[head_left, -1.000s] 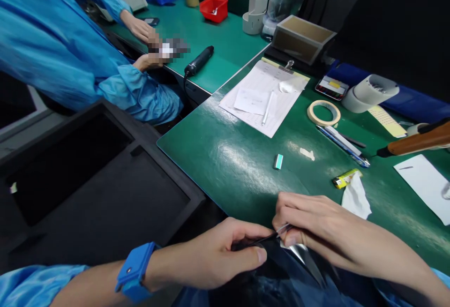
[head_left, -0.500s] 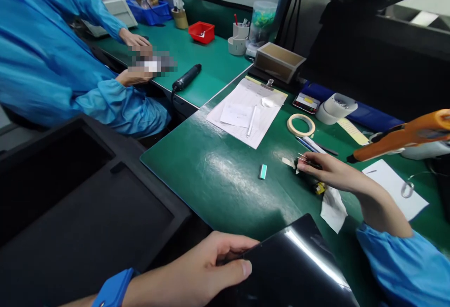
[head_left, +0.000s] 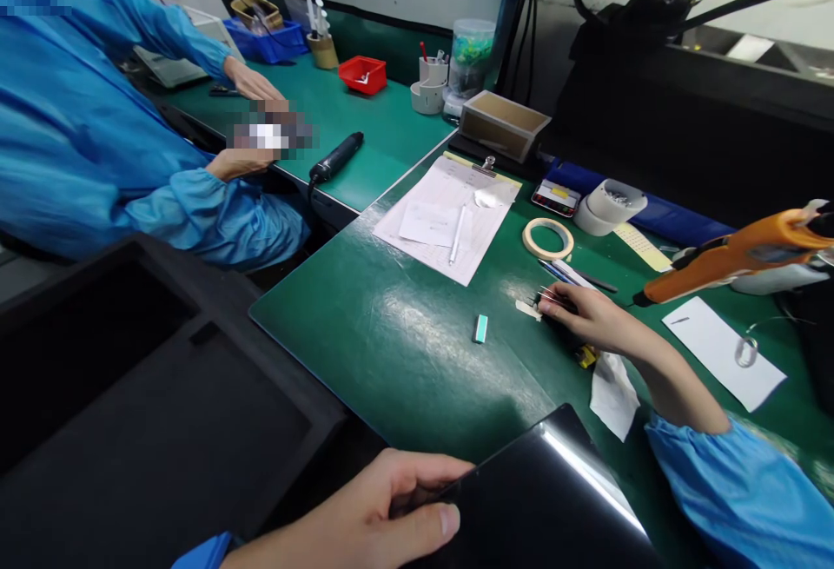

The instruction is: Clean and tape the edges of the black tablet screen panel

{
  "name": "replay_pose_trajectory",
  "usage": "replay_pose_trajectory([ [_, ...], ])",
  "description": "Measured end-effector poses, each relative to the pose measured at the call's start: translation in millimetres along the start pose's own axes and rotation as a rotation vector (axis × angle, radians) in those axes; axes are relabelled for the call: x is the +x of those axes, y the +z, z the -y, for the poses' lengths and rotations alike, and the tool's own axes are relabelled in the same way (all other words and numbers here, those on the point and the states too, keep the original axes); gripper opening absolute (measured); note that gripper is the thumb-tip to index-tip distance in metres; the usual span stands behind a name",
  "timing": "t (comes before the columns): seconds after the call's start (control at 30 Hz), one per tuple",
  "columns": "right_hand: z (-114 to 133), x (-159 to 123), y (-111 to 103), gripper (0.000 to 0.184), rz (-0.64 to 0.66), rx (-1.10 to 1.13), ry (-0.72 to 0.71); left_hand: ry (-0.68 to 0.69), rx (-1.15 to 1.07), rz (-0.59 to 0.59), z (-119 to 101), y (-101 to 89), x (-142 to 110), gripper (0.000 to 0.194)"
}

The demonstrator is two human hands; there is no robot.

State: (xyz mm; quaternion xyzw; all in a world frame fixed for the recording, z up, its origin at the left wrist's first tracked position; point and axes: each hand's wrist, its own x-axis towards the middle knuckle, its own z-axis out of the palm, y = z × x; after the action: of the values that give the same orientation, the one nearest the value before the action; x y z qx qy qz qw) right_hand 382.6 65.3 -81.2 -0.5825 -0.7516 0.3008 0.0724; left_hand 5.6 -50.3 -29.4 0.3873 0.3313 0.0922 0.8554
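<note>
My left hand [head_left: 378,512] grips the near left edge of a glossy black panel [head_left: 540,508] at the bottom of the view, thumb on top. My right hand [head_left: 586,317] reaches out over the green mat [head_left: 404,352], fingers closed on a pair of tweezers [head_left: 551,295] whose tips lie beside a small white scrap [head_left: 526,308]. A small teal block [head_left: 480,327] lies on the mat to the left of that hand. A white wipe [head_left: 612,395] and a yellow item [head_left: 587,356] lie under my right forearm.
A clipboard with papers and a pen [head_left: 449,217], a tape roll [head_left: 548,238], pens [head_left: 573,274], an orange tool [head_left: 736,256] and a white sheet [head_left: 720,347] lie around. A black foam tray [head_left: 130,404] sits at left. A co-worker in blue [head_left: 97,143] sits at the neighbouring bench.
My right hand left the black panel and carried the tweezers out to the white scrap on the mat, then settled lower. My left hand keeps hold of the panel.
</note>
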Motion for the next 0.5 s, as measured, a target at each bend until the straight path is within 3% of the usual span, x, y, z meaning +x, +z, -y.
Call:
replay_pose_trajectory([
  [0.3,-1.6,-2.9,7.3,0.043,-0.079,-0.015,0.045,-0.014,-0.006,0.022,4.8,-2.6,-0.7,0.046],
  [0.5,-2.4,-9.7,-6.6,0.062,0.001,0.039,0.045,-0.066,0.04,-0.059,12.0,-7.0,-0.1,0.053],
])
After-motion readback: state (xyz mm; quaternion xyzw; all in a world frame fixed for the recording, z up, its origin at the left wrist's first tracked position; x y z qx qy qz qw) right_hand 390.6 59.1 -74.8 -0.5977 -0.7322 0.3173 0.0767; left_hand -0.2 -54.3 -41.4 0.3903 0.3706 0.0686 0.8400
